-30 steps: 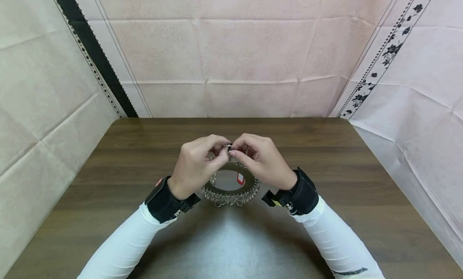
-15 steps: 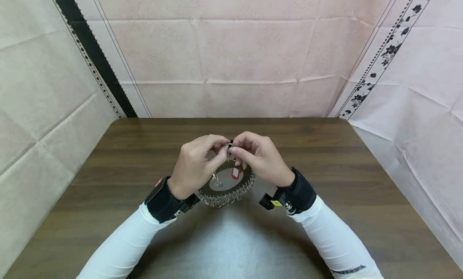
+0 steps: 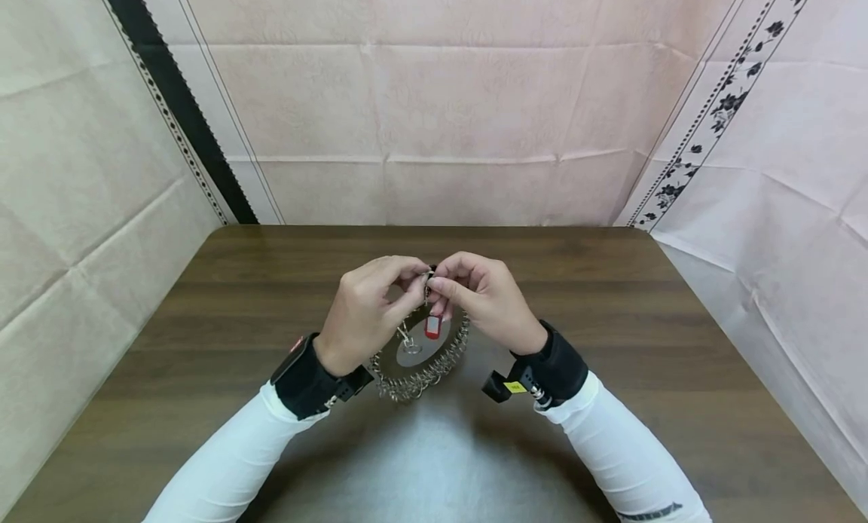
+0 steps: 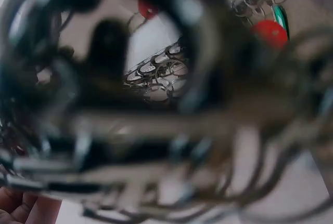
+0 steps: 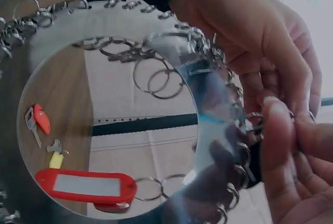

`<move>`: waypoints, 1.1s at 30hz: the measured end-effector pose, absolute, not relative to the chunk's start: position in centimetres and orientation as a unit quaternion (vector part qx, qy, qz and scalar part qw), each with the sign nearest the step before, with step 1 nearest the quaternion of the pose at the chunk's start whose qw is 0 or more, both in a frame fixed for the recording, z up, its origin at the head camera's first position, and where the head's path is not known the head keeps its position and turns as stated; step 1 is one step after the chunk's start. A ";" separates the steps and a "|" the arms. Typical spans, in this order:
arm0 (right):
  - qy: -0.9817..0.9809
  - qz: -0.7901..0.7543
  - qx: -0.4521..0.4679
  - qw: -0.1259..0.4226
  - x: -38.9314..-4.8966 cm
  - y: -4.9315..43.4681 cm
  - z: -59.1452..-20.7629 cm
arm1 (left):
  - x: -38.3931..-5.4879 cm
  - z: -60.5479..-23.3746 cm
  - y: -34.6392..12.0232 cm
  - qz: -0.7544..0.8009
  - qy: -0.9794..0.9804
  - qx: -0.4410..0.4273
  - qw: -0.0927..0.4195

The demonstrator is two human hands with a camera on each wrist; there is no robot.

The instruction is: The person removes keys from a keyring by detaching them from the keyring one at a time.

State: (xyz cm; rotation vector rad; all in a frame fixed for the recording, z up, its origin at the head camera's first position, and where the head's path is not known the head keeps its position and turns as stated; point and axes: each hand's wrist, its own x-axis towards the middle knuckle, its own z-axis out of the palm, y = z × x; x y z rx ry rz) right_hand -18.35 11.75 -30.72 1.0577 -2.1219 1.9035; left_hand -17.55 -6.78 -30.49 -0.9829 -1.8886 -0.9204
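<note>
A round metal key ring holder [image 3: 400, 374] hangs tilted below my hands, its rim crowded with small split rings. Its wide middle opening shows in the right wrist view. My left hand [image 3: 369, 304] pinches a small metal ring at the top of the rim. From the other side, my right hand [image 3: 484, 301] pinches that spot too, its thumb and forefinger nearly meeting the left fingertips. A red key tag [image 5: 88, 185] with a white label dangles across the opening from linked rings. Blurred metal rings [image 4: 171, 125] fill the left wrist view, and the fingertips' exact contact is hidden.
The brown wooden table [image 3: 271, 448] lies beneath, with pale cloth [image 3: 475, 101] behind and at both sides. Through the opening appear a key with an orange head [image 5: 41, 119] and one with a yellow head [image 5: 56, 159]; whether they hang or lie cannot be told.
The key ring holder has swung left and turned a little. The red key tag has shifted left and hangs straighter. My right wrist has moved slightly left; both hands keep their pinch.
</note>
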 end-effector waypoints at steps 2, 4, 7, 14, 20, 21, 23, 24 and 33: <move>-0.699 0.620 0.350 0.065 -18.3 11.7 -30.8 | -17.6 -30.5 -6.8 -0.364 -0.747 -0.387 0.399; -0.697 0.619 0.355 0.078 -18.2 11.6 -30.8 | -17.6 -30.5 -6.8 -0.372 -0.745 -0.386 0.396; -0.686 0.624 0.364 0.087 -18.0 11.5 -30.9 | -17.6 -30.4 -6.8 -0.387 -0.742 -0.386 0.388; -0.662 0.651 0.361 0.081 -17.7 11.6 -30.5 | -17.6 -30.1 -6.9 -0.419 -0.735 -0.398 0.354; -0.667 0.649 0.353 0.100 -17.6 11.8 -30.1 | -17.9 -29.9 -7.2 -0.429 -0.744 -0.407 0.310; -0.667 0.648 0.353 0.102 -17.6 11.9 -30.1 | -18.0 -29.9 -7.3 -0.430 -0.749 -0.406 0.299; -0.668 0.646 0.354 0.106 -17.6 11.9 -30.0 | -18.2 -29.9 -7.4 -0.433 -0.756 -0.405 0.278; -0.668 0.646 0.354 0.106 -17.6 11.9 -30.0 | -18.2 -29.9 -7.5 -0.435 -0.759 -0.404 0.267; -0.663 0.648 0.362 0.102 -17.6 12.1 -29.8 | -18.7 -30.0 -7.7 -0.459 -0.752 -0.416 0.224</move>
